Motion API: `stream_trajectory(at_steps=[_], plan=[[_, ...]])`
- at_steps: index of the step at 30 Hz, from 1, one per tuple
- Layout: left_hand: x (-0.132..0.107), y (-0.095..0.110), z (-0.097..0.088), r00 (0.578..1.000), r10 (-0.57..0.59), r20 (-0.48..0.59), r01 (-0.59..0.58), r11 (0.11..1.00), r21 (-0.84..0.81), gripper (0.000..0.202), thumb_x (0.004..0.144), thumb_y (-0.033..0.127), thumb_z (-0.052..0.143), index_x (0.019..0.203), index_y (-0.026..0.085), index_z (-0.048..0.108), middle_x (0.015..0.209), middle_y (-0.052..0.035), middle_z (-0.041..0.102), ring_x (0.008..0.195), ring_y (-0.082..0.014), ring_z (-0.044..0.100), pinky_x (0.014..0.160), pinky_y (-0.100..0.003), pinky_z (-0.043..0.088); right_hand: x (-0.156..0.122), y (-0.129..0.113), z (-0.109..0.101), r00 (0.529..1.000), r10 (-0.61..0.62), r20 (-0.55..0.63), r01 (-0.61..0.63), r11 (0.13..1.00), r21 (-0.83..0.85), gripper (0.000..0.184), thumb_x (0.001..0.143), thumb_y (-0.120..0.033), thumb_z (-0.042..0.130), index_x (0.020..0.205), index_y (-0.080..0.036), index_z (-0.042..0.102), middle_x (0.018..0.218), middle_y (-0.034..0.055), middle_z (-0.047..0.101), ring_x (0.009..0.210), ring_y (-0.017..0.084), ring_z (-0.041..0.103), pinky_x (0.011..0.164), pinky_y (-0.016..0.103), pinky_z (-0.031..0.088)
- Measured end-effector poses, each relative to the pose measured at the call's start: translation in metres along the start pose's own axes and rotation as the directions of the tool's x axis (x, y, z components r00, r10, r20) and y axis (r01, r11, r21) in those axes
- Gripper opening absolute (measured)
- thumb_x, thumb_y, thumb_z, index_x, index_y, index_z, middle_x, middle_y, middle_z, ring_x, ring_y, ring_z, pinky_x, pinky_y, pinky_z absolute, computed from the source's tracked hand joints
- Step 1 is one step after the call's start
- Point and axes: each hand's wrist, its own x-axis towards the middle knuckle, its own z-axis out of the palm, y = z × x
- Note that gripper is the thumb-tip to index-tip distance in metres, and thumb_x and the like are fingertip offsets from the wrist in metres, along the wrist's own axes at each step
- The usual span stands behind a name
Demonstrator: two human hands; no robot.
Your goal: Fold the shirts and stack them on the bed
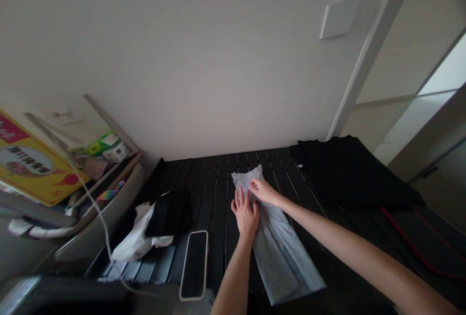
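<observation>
A long strip of thin grey cloth (277, 254), folded lengthwise, lies flat on a black slatted surface (218, 198), running away from the person toward the wall. Its far end narrows and its near end reaches close to the surface's front edge. The left hand (244, 214) rests palm down on the cloth's left edge, fingers spread and open. The right hand (264, 191) lies across the upper part, fingers extended, with no clear pinch showing. The hands are near each other but apart, and neither is clamped on anything. The cloth looks light, soft and limp, so it would likely slump if lifted at one point; the folded edges look like the surest place to take hold, with a flat palm keeping the layers in place. To the left lie a phone (194, 265) in a pale case, a black cloth (170, 213) and a crumpled white cloth (136, 235). A heap of black fabric (349, 174) sits to the right, and a red cord (411, 242) runs beyond it.
</observation>
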Motion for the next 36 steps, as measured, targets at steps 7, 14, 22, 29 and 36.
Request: stream_trajectory(at_steps=[7, 14, 22, 29, 36], plan=[[0.004, 0.000, 0.012, 0.998, 0.021, 0.058, -0.027, 0.993, 0.117, 0.051, 0.095, 0.034, 0.033, 0.144, 0.020, 0.039, 0.152, -0.0052, 0.035, 0.144, -0.0241, 0.019, 0.117, -0.049, 0.014, -0.152, 0.033, 0.008, 0.963, -0.179, 0.202, 0.205, 0.972, -0.114, 0.065, 0.087, -0.042, 0.054, 0.144, -0.015, 0.039, 0.153, 0.0148, 0.029, 0.142, 0.027, 0.024, 0.116, 0.045, 0.022], [-0.002, 0.003, -0.002, 0.992, 0.096, 0.087, -0.097, 0.995, 0.007, 0.046, 0.095, 0.027, 0.036, 0.138, 0.016, 0.046, 0.149, -0.0091, 0.040, 0.142, -0.0222, 0.025, 0.116, -0.047, 0.021, -0.269, 0.020, -0.004, 0.867, -0.162, 0.470, 0.246, 0.962, -0.121, 0.101, 0.073, -0.039, 0.070, 0.151, -0.028, 0.006, 0.158, 0.0081, -0.007, 0.144, 0.032, 0.003, 0.116, 0.046, 0.021], [-0.090, -0.009, -0.070, 0.663, 0.608, 0.436, -0.599, 0.781, -0.178, 0.065, 0.092, 0.050, 0.044, 0.149, 0.026, 0.023, 0.155, -0.0052, 0.027, 0.144, -0.0266, 0.017, 0.116, -0.055, 0.013, -0.256, 0.055, -0.014, 0.889, -0.325, 0.321, 0.439, 0.803, -0.404, 0.102, 0.063, -0.011, 0.068, 0.151, -0.021, 0.017, 0.158, 0.0096, 0.016, 0.144, 0.029, 0.016, 0.117, 0.045, 0.020], [-0.158, -0.022, -0.103, 0.532, 0.641, 0.554, -0.707, 0.695, -0.126, 0.083, 0.085, 0.043, 0.057, 0.151, 0.020, 0.014, 0.156, -0.0120, 0.020, 0.143, -0.0343, 0.016, 0.113, -0.057, 0.019, -0.267, 0.038, -0.019, 0.814, -0.486, 0.318, 0.575, 0.753, -0.321, 0.065, 0.074, 0.001, 0.046, 0.137, -0.016, 0.048, 0.139, 0.0109, 0.052, 0.130, 0.022, 0.045, 0.110, 0.040, 0.034], [-0.151, -0.003, -0.132, 0.671, 0.484, 0.562, -0.178, 0.841, -0.511, 0.025, 0.092, 0.027, 0.046, 0.102, 0.022, 0.068, 0.091, -0.0008, 0.072, 0.081, -0.0162, 0.065, 0.080, -0.027, 0.049, -0.231, -0.003, -0.074, 0.829, -0.199, 0.523, 0.141, 0.979, 0.149, 0.021, 0.077, -0.013, 0.049, 0.085, -0.020, 0.067, 0.080, -0.0004, 0.071, 0.080, 0.017, 0.066, 0.091, 0.031, 0.045]])
